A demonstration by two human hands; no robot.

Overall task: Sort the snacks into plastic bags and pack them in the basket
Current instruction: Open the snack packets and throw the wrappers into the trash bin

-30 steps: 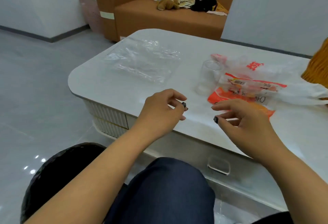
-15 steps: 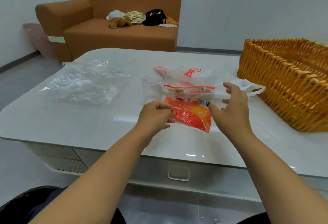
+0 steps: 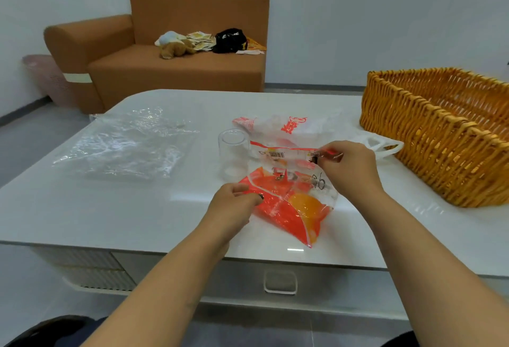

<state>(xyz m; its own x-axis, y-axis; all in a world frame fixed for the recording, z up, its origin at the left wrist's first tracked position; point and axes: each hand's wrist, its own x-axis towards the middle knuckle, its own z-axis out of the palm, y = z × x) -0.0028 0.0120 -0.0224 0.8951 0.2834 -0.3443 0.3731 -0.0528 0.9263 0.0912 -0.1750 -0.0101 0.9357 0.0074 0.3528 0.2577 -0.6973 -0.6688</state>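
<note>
- Snack packet (image 3: 289,203), orange and red with a clear upper panel, lies on the white tabletop (image 3: 110,209) in front of me, between my two hands.
- Left hand (image 3: 234,209): the grip is closed to a pinch on the packet's near left edge, fingers curled in on the film.
- Right hand (image 3: 349,167): the grip pinches the packet's far upper corner by the sealed strip, thumb and forefinger together, the other fingers curled.
- Packet appears stretched between the two pinches; I cannot tell whether it is fully clear of the surface.
- White carrier bag (image 3: 292,129) with red print lies just behind the packet, its handles (image 3: 382,148) reaching toward the wicker basket (image 3: 440,137) at the right edge.
- Flat clear plastic bags (image 3: 124,145) lie well apart to the left; a clear cup (image 3: 233,151) stands just beside the packet.
- Basket: I see nothing packed in the visible part.
- Assessment: I judge the step in hand to be taking up the first snack for bagging; the task looks barely begun.
- Next move, in my judgement: lift the packet, free one hand to open a bag mouth, then slide the packet in. Thin film may cling shut, so the mouth needs spreading first.
- Risk: the cup stands close enough to be knocked by the packet.
</note>
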